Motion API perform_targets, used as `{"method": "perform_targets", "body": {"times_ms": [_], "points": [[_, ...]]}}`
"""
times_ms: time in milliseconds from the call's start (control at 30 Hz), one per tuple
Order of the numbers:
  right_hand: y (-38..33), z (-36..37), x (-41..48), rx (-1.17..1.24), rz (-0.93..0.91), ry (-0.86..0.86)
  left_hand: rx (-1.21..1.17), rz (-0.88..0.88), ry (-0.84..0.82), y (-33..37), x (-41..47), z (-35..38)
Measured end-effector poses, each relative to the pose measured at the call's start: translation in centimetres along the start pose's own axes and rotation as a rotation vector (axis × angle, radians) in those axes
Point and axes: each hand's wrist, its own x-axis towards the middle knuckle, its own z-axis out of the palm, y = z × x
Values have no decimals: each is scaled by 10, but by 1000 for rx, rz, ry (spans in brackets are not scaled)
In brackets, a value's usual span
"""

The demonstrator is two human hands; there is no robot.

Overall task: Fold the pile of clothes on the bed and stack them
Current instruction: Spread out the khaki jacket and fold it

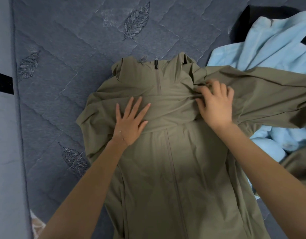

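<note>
Now, early days on this one: the olive jacket (166, 169) lies zip-up on the quilted mattress (71, 49), spread out in front of the person. The left hand (129, 121) presses flat on the chest, fingers straight and splayed, pinning what looks like one sleeve folded across. The right hand (216, 104) has its fingers curled, bunching fabric at the other shoulder, whose sleeve (269, 87) trails out over the light blue garment (269, 42). That blue piece lies crumpled at the side with a dark garment (248, 19) behind it, both unfolded. No finished stack shows, so most of the work looks left to do.
</note>
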Motion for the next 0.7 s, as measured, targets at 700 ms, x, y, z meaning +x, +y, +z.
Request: {"method": "perform_targets", "body": {"times_ms": [700], "points": [[90,-47,-15,134,48,-74,-203,-136,-11,132,52,-56]]}}
